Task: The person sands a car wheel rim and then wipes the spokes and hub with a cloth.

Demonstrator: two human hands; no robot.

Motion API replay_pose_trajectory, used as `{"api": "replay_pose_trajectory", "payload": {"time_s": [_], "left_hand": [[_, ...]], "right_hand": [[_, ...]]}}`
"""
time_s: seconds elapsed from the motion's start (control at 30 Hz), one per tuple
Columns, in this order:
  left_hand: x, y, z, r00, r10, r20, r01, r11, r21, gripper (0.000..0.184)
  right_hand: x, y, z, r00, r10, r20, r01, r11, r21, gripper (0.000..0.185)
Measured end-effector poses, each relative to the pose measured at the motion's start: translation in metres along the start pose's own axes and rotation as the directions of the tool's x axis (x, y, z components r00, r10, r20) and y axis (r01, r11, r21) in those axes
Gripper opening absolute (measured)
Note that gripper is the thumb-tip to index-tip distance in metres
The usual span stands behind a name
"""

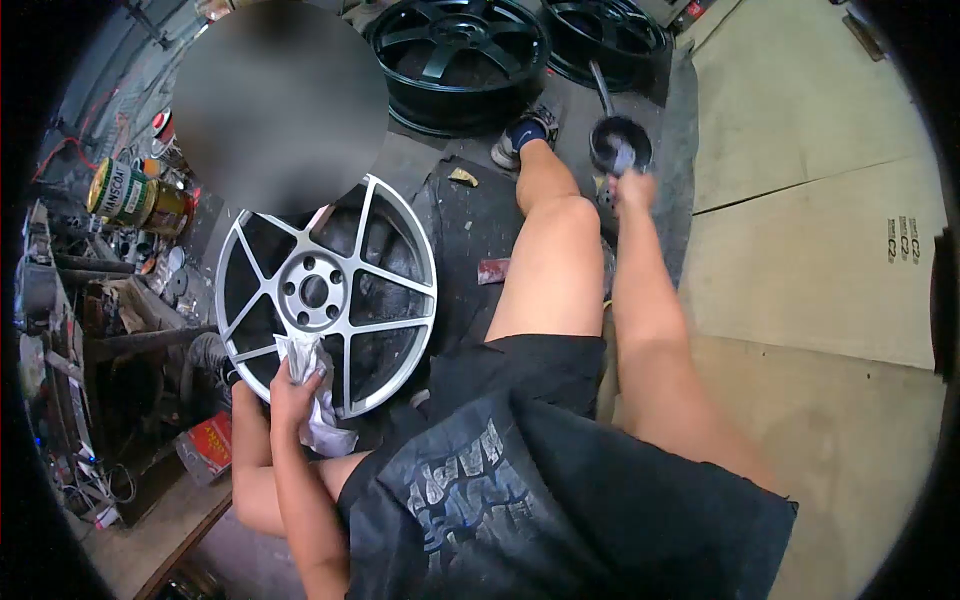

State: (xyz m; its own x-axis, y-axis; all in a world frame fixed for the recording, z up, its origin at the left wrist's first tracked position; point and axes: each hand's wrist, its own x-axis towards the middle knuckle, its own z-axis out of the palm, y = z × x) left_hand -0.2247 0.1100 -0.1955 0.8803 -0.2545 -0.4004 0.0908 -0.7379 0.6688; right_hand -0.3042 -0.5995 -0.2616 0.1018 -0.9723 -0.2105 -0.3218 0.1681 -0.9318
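My left hand (292,395) is closed on a crumpled white cloth (312,365), which lies against the lower spokes and hangs over the near rim of a silver alloy wheel (313,285). The wheel lies before me, face up, its several bolt holes around the open hub. Far to the right, my right hand (632,190) is closed at the near side of a black pan (603,150). A pale, bunched rag (622,157) shows at its fingers, inside the pan; motion blurs it. The pan's handle (601,88) points away from me.
Two dark green wheels (455,60) (605,35) lie beyond my foot. A paint can (125,190) stands among clutter at left, above a red box (207,447). Cardboard sheets (810,250) cover the right side. A small red block (493,271) lies near my leg. A blurred patch hides the upper left.
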Motion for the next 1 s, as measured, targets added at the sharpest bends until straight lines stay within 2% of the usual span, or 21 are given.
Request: {"api": "replay_pose_trajectory", "payload": {"time_s": [0.03, 0.07, 0.1, 0.13, 0.23, 0.27, 0.3, 0.33, 0.37, 0.4, 0.47, 0.53, 0.6, 0.63, 0.67, 0.73, 0.77, 0.83, 0.87, 0.9, 1.0], "left_hand": [[-0.002, 0.002, 0.002, 1.000, 0.008, -0.013, -0.008, 1.000, -0.013, 0.059], [-0.004, 0.002, 0.002, 1.000, 0.015, -0.027, -0.016, 1.000, -0.024, 0.060], [-0.003, -0.008, 0.005, 0.999, 0.033, -0.041, -0.034, 0.999, -0.012, 0.060], [-0.006, -0.003, 0.006, 0.998, 0.025, -0.053, -0.025, 1.000, -0.006, 0.060], [-0.009, -0.012, 0.008, 0.994, 0.021, -0.106, 0.010, 0.959, 0.282, 0.071], [-0.019, 0.019, 0.001, 0.990, -0.115, -0.076, 0.130, 0.964, 0.233, 0.076], [-0.020, 0.011, 0.002, 0.992, -0.099, -0.075, 0.116, 0.953, 0.281, 0.080], [-0.022, 0.019, -0.002, 0.989, -0.131, -0.070, 0.144, 0.955, 0.258, 0.085], [-0.025, 0.028, -0.003, 0.985, -0.162, -0.065, 0.173, 0.956, 0.236, 0.089], [-0.024, 0.019, 0.001, 0.984, -0.147, -0.099, 0.169, 0.947, 0.275, 0.092], [-0.034, 0.035, -0.006, 0.978, -0.164, -0.127, 0.193, 0.941, 0.278, 0.096], [-0.030, 0.021, -0.001, 0.991, -0.040, -0.124, 0.074, 0.955, 0.288, 0.097], [-0.029, 0.012, -0.003, 0.989, -0.004, -0.146, 0.052, 0.944, 0.327, 0.094], [-0.033, 0.014, -0.011, 0.989, 0.011, -0.149, 0.040, 0.941, 0.335, 0.077], [-0.035, 0.007, -0.022, 0.986, 0.014, -0.166, 0.043, 0.941, 0.336, 0.077], [-0.035, -0.018, -0.046, 0.956, 0.186, -0.227, -0.105, 0.939, 0.327, 0.050], [-0.029, -0.040, -0.060, 0.897, 0.271, -0.348, -0.177, 0.944, 0.278, 0.030], [-0.054, -0.005, -0.124, 0.826, 0.062, -0.560, 0.072, 0.974, 0.214, 0.021], [-0.062, -0.009, -0.147, 0.727, 0.099, -0.680, -0.019, 0.992, 0.124, 0.016], [-0.068, -0.017, -0.180, 0.665, 0.163, -0.729, -0.042, 0.983, 0.181, 0.013], [-0.095, -0.013, -0.252, 0.491, 0.165, -0.855, -0.022, 0.984, 0.177, 0.011]], "right_hand": [[-0.017, 0.015, -0.006, 0.996, 0.088, -0.022, -0.086, 0.994, 0.065, 0.018], [-0.001, 0.055, -0.013, 0.978, 0.200, 0.061, -0.197, 0.979, -0.044, 0.017], [0.004, 0.084, -0.014, 0.930, 0.367, 0.006, -0.364, 0.921, 0.136, 0.018], [0.015, 0.121, -0.017, 0.915, 0.403, 0.005, -0.395, 0.895, 0.205, 0.016], [0.033, 0.176, -0.004, 0.845, 0.527, 0.091, -0.514, 0.751, 0.414, 0.017], [0.015, 0.152, 0.021, 0.870, 0.458, 0.182, -0.493, 0.822, 0.286, 0.022], [-0.018, 0.115, 0.048, 0.909, 0.301, 0.290, -0.317, 0.948, 0.008, 0.028], [-0.063, 0.066, 0.075, 0.902, 0.116, 0.415, 0.006, 0.960, -0.281, 0.034], [-0.104, 0.015, 0.091, 0.854, 0.006, 0.520, 0.249, 0.873, -0.419, 0.041], [-0.144, -0.029, 0.100, 0.807, -0.032, 0.590, 0.368, 0.808, -0.459, 0.047], [-0.209, -0.096, 0.092, 0.756, 0.009, 0.654, 0.370, 0.819, -0.438, 0.059], [-0.231, -0.116, 0.085, 0.697, 0.060, 0.715, 0.287, 0.890, -0.354, 0.068], [-0.250, -0.124, 0.079, 0.783, 0.198, 0.590, 0.029, 0.935, -0.352, 0.082], [-0.240, -0.109, 0.081, 0.775, 0.187, 0.604, 0.036, 0.941, -0.337, 0.082], [-0.220, -0.090, 0.088, 0.788, 0.160, 0.594, 0.078, 0.932, -0.355, 0.082], [-0.195, -0.070, 0.093, 0.794, 0.122, 0.596, 0.126, 0.925, -0.358, 0.083], [-0.191, -0.065, 0.093, 0.790, 0.062, 0.610, 0.239, 0.885, -0.399, 0.083], [-0.185, -0.059, 0.095, 0.774, -0.008, 0.633, 0.354, 0.834, -0.423, 0.084], [-0.182, -0.057, 0.096, 0.773, 0.020, 0.634, 0.311, 0.860, -0.406, 0.082], [-0.179, -0.055, 0.097, 0.770, 0.047, 0.636, 0.266, 0.883, -0.387, 0.080], [-0.180, -0.053, 0.096, 0.758, 0.102, 0.645, 0.173, 0.921, -0.348, 0.075]]}}
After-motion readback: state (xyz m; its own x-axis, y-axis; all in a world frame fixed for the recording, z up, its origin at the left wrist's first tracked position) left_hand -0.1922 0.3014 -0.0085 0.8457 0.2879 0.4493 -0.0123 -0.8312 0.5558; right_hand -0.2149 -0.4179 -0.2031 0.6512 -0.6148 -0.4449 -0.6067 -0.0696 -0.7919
